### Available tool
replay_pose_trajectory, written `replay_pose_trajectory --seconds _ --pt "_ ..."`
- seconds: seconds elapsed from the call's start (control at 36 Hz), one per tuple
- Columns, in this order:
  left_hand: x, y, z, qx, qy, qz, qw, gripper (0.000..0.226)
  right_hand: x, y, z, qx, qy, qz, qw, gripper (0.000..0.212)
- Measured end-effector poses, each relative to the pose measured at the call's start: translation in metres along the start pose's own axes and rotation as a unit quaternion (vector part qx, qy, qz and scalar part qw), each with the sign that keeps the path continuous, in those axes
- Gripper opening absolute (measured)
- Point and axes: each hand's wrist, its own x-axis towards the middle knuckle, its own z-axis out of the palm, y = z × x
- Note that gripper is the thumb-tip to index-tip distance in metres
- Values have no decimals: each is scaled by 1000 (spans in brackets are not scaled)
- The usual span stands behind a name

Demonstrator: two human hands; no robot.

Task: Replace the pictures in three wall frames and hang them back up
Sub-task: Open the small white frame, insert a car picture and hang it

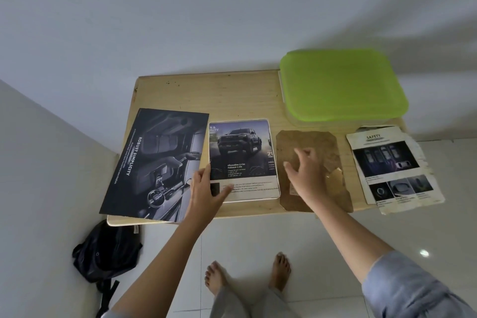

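Observation:
A white-edged frame point(247, 137) lies flat on the wooden table point(232, 95), showing a picture of a dark pickup truck. My left hand point(207, 188) rests on its lower left corner, thumb lying across the picture, fingers along the left edge. To the right lies a brown backing board point(327, 147) with clipped corners. My right hand point(305, 170) hovers on or just over it with fingers spread and slightly bent; contact is unclear. A dark "Robust Simplicity" brochure page point(152, 162) lies at the left. A worn "Safety" page point(392, 168) lies at the right.
A box with a green lid point(343, 85) stands at the table's back right, against the white wall. A black backpack point(105, 250) sits on the tiled floor under the table's left corner. My bare feet point(247, 273) stand in front of the table.

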Motion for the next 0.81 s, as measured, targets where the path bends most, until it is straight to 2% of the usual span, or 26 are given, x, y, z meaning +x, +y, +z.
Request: replay_pose_trajectory --seconds 0.11,0.19,0.44,0.67,0.81 --pt "-6 -18 0 -3 -55 19 998 96 0 23 -10 -44 29 51 997 48" --pt "-6 -22 1 7 -68 23 997 103 2 24 -9 -43 27 67 996 48" --pt "-5 -25 4 18 -62 21 998 105 3 29 -10 -21 31 47 998 35" --pt "-5 -21 3 16 -51 30 998 100 -7 30 -19 -4 66 15 998 32" --pt "-6 -20 1 20 -55 33 998 100 -11 13 -20 -1 50 -12 999 34"
